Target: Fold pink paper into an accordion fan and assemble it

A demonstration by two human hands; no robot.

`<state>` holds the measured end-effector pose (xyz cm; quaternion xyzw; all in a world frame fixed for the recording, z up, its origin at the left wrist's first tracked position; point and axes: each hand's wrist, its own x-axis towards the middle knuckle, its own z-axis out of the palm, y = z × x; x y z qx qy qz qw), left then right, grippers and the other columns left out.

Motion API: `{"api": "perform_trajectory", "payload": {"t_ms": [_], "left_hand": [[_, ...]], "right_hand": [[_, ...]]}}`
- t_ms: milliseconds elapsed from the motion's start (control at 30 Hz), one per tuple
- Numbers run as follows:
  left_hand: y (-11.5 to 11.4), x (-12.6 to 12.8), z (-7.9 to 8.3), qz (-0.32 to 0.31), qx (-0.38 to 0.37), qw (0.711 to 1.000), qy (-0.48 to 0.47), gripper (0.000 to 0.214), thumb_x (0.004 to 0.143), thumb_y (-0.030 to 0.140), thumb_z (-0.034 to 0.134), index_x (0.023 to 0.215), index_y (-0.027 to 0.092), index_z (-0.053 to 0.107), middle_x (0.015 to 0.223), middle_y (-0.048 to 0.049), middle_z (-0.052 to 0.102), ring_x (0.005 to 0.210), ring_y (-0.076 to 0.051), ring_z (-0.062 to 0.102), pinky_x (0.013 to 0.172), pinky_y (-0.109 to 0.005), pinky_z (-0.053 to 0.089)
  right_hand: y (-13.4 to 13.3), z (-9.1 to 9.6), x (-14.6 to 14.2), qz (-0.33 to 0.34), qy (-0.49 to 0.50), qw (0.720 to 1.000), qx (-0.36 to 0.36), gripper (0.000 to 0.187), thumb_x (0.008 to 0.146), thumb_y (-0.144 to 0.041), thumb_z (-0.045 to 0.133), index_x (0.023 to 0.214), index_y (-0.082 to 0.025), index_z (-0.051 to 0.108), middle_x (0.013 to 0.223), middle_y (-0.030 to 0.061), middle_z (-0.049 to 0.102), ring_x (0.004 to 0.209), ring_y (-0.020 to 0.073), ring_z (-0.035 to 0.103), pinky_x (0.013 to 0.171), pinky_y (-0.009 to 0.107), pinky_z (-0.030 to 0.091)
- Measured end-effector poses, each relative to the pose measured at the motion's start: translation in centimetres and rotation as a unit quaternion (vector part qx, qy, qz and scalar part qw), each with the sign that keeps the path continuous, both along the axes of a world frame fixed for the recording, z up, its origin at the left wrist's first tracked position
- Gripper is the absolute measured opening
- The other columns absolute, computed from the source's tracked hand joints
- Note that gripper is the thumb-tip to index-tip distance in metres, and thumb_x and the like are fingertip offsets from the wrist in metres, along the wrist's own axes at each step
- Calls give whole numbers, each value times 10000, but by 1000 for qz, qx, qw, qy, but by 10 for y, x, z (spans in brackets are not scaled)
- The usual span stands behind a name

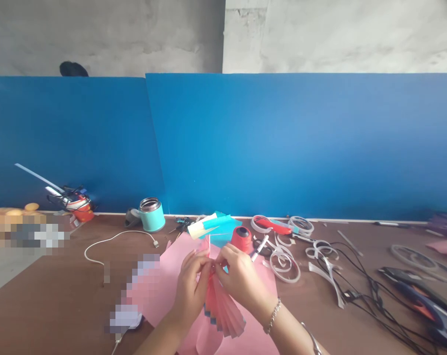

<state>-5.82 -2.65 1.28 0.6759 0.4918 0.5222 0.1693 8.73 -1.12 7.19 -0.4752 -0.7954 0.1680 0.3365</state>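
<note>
Both my hands meet over pink paper sheets on the brown table, fingers pinched together. Between them is a pleated pink paper fan (229, 315) with blue-tipped edges, its folds spreading down toward me. My left hand (192, 281) pinches the gathered top of the fan from the left. My right hand (236, 271), with a bracelet at its wrist, pinches the same spot from the right. Fingers hide the exact point of grip. Under the fan lie the pink sheets (167, 276). A red cone-shaped object (242, 240) with a dark top stands just beyond my right hand.
Blue and cream paper (223, 229) lies behind my hands, with a turquoise flask (151, 215) to its left. Rolls and curls of white strip (284, 264), black cables (371, 291) and a dark blue tool (427, 305) spread over the right. A blue partition (282, 148) borders the back.
</note>
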Motion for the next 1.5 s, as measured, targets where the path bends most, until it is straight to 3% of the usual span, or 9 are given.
{"api": "perform_trajectory", "payload": {"t_ms": [333,633,800,1033,1167,1333,1500], "left_hand": [[-2,-9,19,54,-84,986,-135,277,912,394,406,909,210,613,1011,-79,695,1150,-235,530,918,-353,426],[3,-20,27,67,-88,985,-136,298,903,422,412,763,208,565,805,-24,634,822,-189,590,776,-296,427],[5,-18,28,36,-109,985,-132,352,913,452,366,713,206,520,724,-1,547,708,-154,510,681,-259,413],[5,-11,23,-97,-222,959,-146,283,833,413,520,957,177,614,882,-47,623,742,-164,540,694,-273,421],[6,-10,21,-77,-247,949,-178,421,816,386,532,1184,182,519,671,13,573,614,-150,519,598,-258,385],[5,-5,21,-34,-240,954,-179,315,753,473,608,847,174,582,724,-8,587,622,-142,534,552,-242,379],[9,-5,18,-65,-273,948,-152,257,728,413,620,690,160,640,629,-14,613,603,-156,550,561,-255,400]], "right_hand": [[18,1,16,22,75,993,-87,151,726,-94,553,603,-172,517,615,-21,537,554,95,454,504,203,319],[22,16,28,-2,79,991,-112,141,711,-93,539,591,-165,539,592,-16,542,550,101,457,517,213,340],[22,7,20,81,96,979,-161,93,713,-115,556,668,-168,617,704,0,595,629,112,512,555,212,377],[26,-5,17,81,127,969,-198,70,735,-151,553,675,-162,587,624,-31,526,570,88,445,506,199,327],[29,-6,19,86,135,962,-219,55,726,-152,564,672,-158,559,581,-48,497,524,75,416,469,192,293],[32,-10,20,86,142,958,-235,73,725,-146,567,663,-160,531,556,-51,504,509,78,448,459,186,300],[32,-9,21,90,143,956,-240,81,725,-157,573,665,-167,520,551,-55,499,498,78,443,457,187,286]]}}
